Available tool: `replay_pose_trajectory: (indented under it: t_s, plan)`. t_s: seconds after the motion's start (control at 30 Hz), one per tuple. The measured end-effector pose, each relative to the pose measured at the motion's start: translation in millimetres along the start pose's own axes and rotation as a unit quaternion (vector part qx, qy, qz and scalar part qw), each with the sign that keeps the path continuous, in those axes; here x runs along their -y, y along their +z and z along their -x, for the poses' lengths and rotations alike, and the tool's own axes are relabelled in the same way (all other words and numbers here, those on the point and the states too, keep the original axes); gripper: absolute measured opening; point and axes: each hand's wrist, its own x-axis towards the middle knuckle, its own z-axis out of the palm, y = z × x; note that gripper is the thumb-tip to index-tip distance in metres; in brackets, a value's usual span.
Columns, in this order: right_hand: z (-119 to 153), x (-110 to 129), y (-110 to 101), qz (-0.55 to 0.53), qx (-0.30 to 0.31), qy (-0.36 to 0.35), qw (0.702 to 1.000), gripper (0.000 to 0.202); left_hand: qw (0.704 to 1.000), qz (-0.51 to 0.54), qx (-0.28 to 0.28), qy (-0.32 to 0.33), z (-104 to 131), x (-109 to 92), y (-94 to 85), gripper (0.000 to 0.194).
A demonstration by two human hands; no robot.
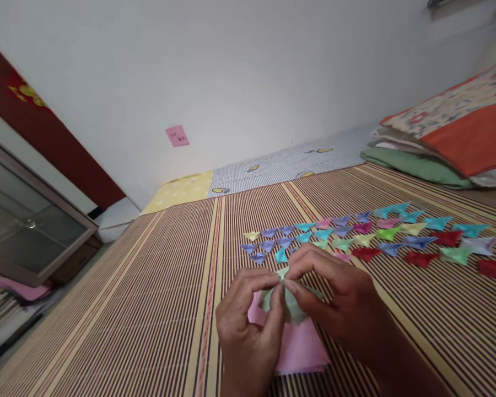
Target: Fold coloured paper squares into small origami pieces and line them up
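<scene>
A pale green piece of paper (pixel 294 306) is pinched between the fingertips of both hands, with folds fanning out below the fingers. My left hand (pixel 252 325) grips it from the left, thumb and fingers closed on its upper part. From the right, my right hand (pixel 334 292) pinches it close to the left fingertips. Under the hands lies a stack of pink square paper (pixel 303 350) on the striped mat (pixel 157 309). Beyond the hands, several small folded paper shapes (pixel 387 234) in blue, green, yellow, pink and red stand in rows.
Folded bedding (pixel 463 127) is piled at the right, by the wall. A pink note (pixel 177 135) is stuck on the wall. Patterned cloth (pixel 268 164) runs along the mat's far edge. At the left are a glass-fronted cabinet (pixel 28 220) and papers (pixel 4 309).
</scene>
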Motion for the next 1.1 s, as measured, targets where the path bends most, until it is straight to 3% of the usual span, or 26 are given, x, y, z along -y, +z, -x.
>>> replay_pose_trajectory:
  t_s: [0.23, 0.6, 0.77, 1.0, 1.1]
  plan:
    - [-1, 0, 3, 0.009, -0.017, -0.006, 1.000, 0.012, 0.999, -0.032, -0.005, 0.041, -3, -4, 0.2, 0.023]
    - [-1, -3, -3, 0.001, 0.012, -0.006, 1.000, 0.013, 0.999, -0.030, 0.028, 0.029, -2, -5, -2.4, 0.020]
    - [0, -5, -9, -0.018, 0.060, 0.022, 0.998, 0.012, 0.999, 0.000, 0.019, -0.032, -2, -5, -3.4, 0.022]
    - [5, -12, -11, -0.011, 0.098, 0.027, 0.995, 0.013, 0.990, 0.021, 0.119, -0.073, -8, -6, -8.1, 0.033]
    - [5, -12, -10, -0.001, 0.106, 0.033, 0.994, 0.014, 0.989, 0.015, 0.132, -0.073, -8, -5, -8.2, 0.035]
